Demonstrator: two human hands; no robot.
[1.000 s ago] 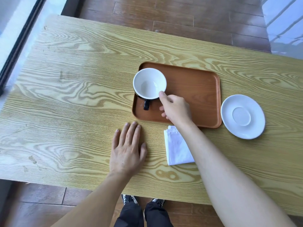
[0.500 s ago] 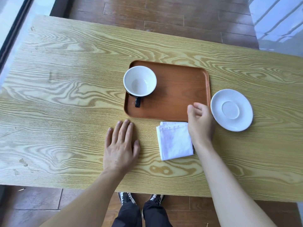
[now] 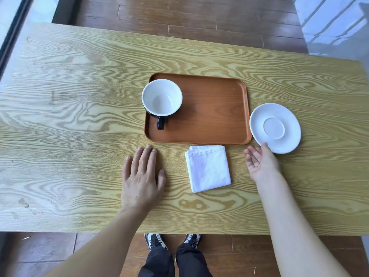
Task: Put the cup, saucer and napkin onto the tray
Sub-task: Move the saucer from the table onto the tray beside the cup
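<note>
Cup (image 3: pixel 162 97), saucer (image 3: pixel 275 127) and napkin (image 3: pixel 208 168) sit spread across a yellow-grained wooden table (image 3: pixel 69 116), and only the first of them is on the tray (image 3: pixel 211 108).

Furthest left of the working things, the left hand (image 3: pixel 142 176) lies palm down and flat on the table, fingers stretched out side by side and gripping nothing; its fingertips (image 3: pixel 148 148) stop just short of the tray's near left corner.

Next comes the rectangular brown tray. The cup stands upright in its left end, white inside and black outside, empty, with its black handle (image 3: pixel 160 123) pointing toward the person. Bare tray floor fills the right-hand part.

Just beside the tray's near edge, on the table, lies the folded white napkin, turned slightly askew. It sits between the two hands and touches neither.

To its right the right hand (image 3: pixel 260 163) is turned palm up with its fingers loosely spread and nothing in its grasp. One digit reaches the near rim of the saucer; whether it presses on the rim or only meets it cannot be told.

The white saucer rests on the table just beside the tray's right edge, its round well facing up.
</note>
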